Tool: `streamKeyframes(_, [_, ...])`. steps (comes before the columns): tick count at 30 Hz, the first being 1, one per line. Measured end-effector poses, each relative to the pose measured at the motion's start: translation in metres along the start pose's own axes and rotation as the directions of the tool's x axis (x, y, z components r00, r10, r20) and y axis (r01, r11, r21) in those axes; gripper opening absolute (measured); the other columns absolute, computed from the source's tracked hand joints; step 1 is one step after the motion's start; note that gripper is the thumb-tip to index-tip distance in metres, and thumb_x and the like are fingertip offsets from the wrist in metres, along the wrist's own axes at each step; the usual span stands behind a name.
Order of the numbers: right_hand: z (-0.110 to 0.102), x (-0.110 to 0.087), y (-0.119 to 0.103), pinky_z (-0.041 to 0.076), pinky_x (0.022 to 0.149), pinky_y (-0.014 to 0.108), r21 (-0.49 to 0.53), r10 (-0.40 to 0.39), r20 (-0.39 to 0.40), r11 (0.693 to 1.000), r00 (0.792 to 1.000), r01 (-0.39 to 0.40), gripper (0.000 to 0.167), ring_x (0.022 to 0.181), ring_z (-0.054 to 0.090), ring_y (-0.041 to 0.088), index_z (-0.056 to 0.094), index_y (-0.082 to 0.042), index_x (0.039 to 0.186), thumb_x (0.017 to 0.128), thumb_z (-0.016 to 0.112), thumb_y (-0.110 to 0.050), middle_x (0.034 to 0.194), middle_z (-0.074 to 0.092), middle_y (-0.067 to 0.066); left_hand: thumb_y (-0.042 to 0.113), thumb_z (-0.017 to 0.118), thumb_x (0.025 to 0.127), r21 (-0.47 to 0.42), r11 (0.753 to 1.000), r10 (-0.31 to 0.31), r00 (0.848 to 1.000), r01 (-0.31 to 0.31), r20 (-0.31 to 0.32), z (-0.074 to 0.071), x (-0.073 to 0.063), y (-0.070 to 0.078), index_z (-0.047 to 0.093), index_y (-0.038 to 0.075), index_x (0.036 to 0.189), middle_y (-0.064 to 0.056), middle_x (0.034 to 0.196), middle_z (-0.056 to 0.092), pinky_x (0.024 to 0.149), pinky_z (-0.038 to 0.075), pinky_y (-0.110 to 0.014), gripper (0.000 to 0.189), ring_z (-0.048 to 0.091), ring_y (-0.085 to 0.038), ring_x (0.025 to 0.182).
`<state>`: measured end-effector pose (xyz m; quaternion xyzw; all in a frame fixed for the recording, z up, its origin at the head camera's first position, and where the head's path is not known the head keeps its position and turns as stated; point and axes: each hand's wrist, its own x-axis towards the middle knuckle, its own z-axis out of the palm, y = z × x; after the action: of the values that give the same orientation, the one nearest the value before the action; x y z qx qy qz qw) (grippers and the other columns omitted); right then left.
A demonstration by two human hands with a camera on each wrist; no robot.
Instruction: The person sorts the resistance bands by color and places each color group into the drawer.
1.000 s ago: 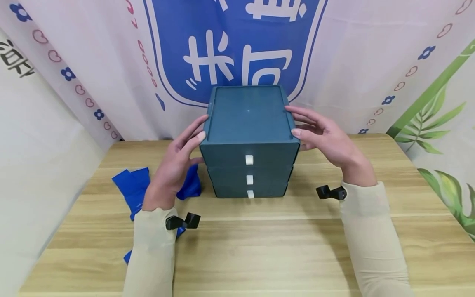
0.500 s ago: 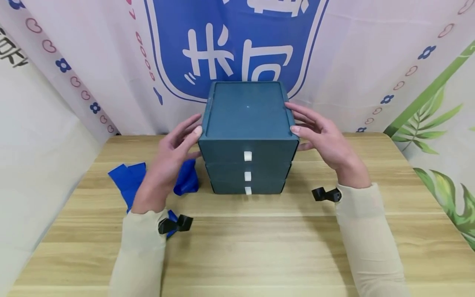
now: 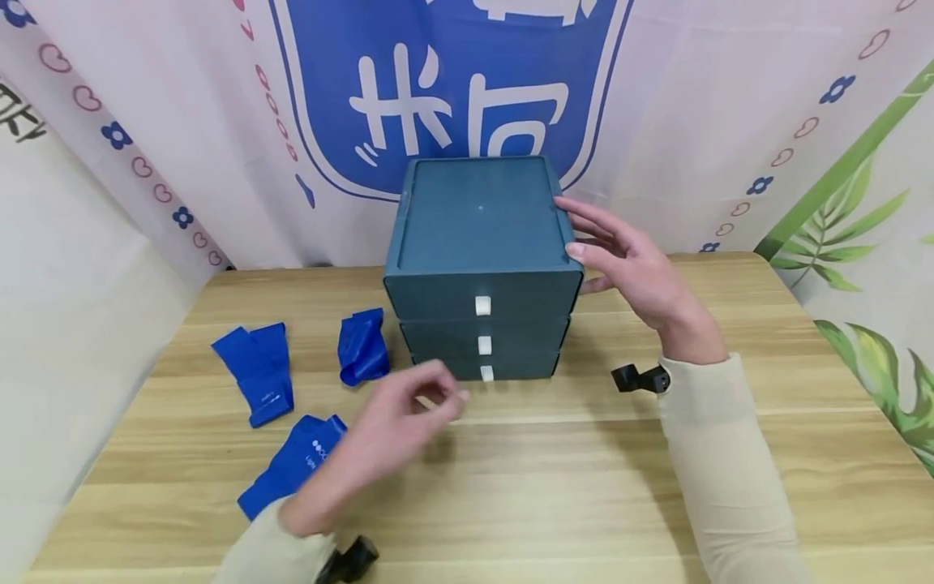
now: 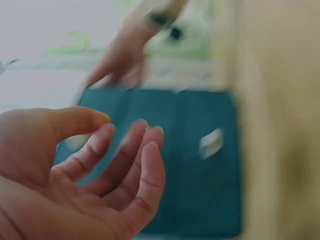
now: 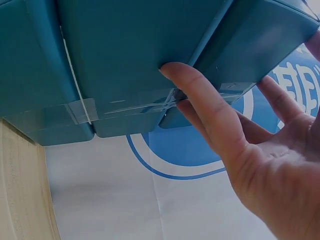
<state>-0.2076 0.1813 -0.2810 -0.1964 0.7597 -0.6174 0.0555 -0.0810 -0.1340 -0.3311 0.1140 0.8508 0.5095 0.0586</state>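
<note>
A dark teal drawer unit (image 3: 477, 231) with three drawers stands at the back middle of the wooden table, each front carrying a small white pull tab (image 3: 483, 306). My right hand (image 3: 645, 284) steadies its right side, thumb and index fingertip on the top edge; in the right wrist view other fingers (image 5: 200, 95) lie against the side wall. Just in front of the bottom drawer hovers my left hand (image 3: 397, 426), holding nothing. Its fingers (image 4: 150, 175) are loosely curled, with the thumb tip close to the index tip, near the lowest pull tab (image 3: 487, 373).
Several blue bands lie left of the unit: a flat folded band (image 3: 259, 373), a crumpled band (image 3: 363, 349) and a printed band (image 3: 292, 466) partly behind the left forearm. A printed curtain (image 3: 671, 105) hangs right behind the unit. Clear tape (image 5: 82, 110) spans the drawer seams.
My left hand has let go of the unit's left side and swung down and right to its front. The right hand keeps its place on the unit.
</note>
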Motion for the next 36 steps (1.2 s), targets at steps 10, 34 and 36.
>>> streamKeyframes(10, [0.003, 0.002, 0.005, 0.067, 0.085, 0.034, 0.001, 0.024, 0.006, 1.0, 1.0, -0.024, 0.056, 0.148, 0.052, 0.03, 0.045, -0.035, 0.164, 0.111, 0.058, -0.026, 0.174, 0.037, 0.005, 0.009, 0.075, 0.098, -0.022, 0.994, -0.11, 0.994, 0.11, 0.009, 0.059, 0.025, -0.028, 0.067, 0.012, 0.142, -0.016, 0.135, 0.068, 0.078, 0.058, -0.031, 0.045, 0.073, -0.019, 0.094])
streamKeyframes(34, [-0.001, 0.0, 0.004, 0.066, 0.086, 0.035, -0.013, 0.034, -0.005, 0.999, 0.999, -0.034, 0.055, 0.148, 0.052, 0.029, 0.044, -0.038, 0.165, 0.112, 0.057, -0.028, 0.174, 0.037, 0.003, 0.004, 0.075, 0.099, -0.408, 0.869, -0.322, 0.946, 0.28, -0.036, 0.064, 0.022, -0.031, 0.082, 0.0, 0.114, -0.02, 0.106, 0.082, 0.082, 0.067, -0.035, 0.017, 0.083, -0.025, 0.089])
streamKeyframes(36, [-0.001, 0.0, 0.004, 0.066, 0.085, 0.035, -0.018, 0.033, -0.008, 0.999, 0.999, -0.033, 0.055, 0.147, 0.052, 0.03, 0.044, -0.038, 0.164, 0.111, 0.057, -0.029, 0.174, 0.037, 0.003, 0.005, 0.076, 0.099, -0.43, 0.851, -0.336, 0.942, 0.301, -0.005, 0.063, 0.018, -0.03, 0.082, 0.0, 0.114, -0.02, 0.108, 0.082, 0.083, 0.067, -0.035, 0.017, 0.083, -0.025, 0.089])
